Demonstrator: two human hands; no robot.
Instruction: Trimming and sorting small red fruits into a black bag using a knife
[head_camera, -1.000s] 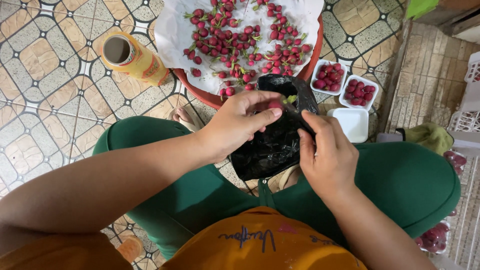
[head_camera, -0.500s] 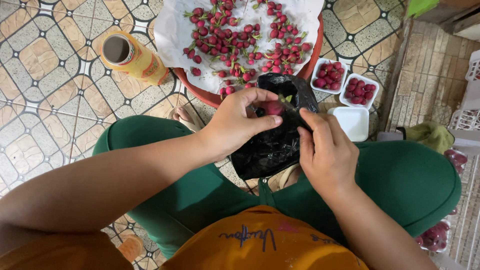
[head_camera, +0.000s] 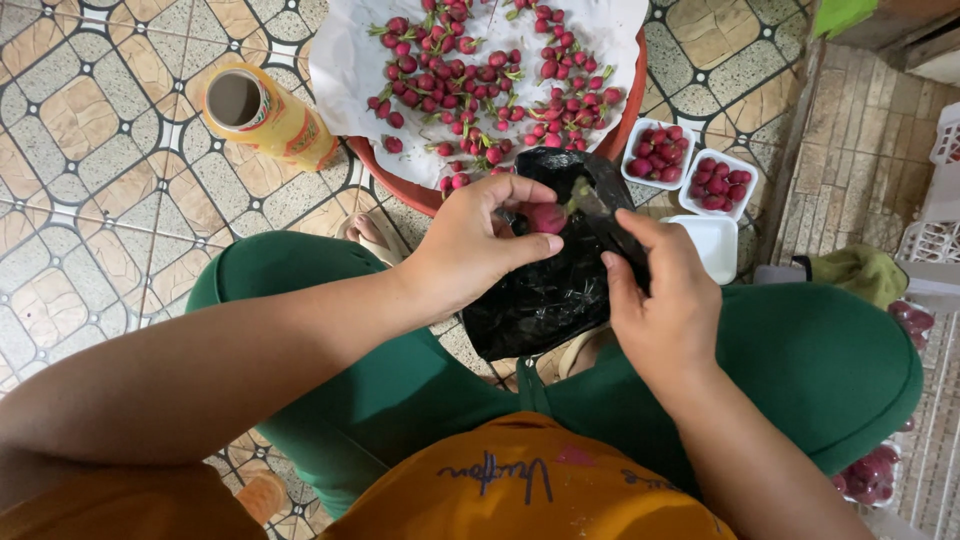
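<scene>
One red fruit (head_camera: 546, 217) sits pinched in my left hand (head_camera: 480, 240) at frame centre, over the black bag (head_camera: 545, 290); my right hand (head_camera: 665, 300) grips the bag's edge

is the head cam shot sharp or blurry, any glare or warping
Head view: even, soft daylight, weak shadows; left hand, right hand and red fruit sharp; small glints on the black plastic bag; wide-angle lens bends the floor tiles toward the edges.

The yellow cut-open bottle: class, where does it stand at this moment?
In the head view, the yellow bottle stands on the tiled floor at upper left, just left of the red basin holding small red fruits.
</scene>
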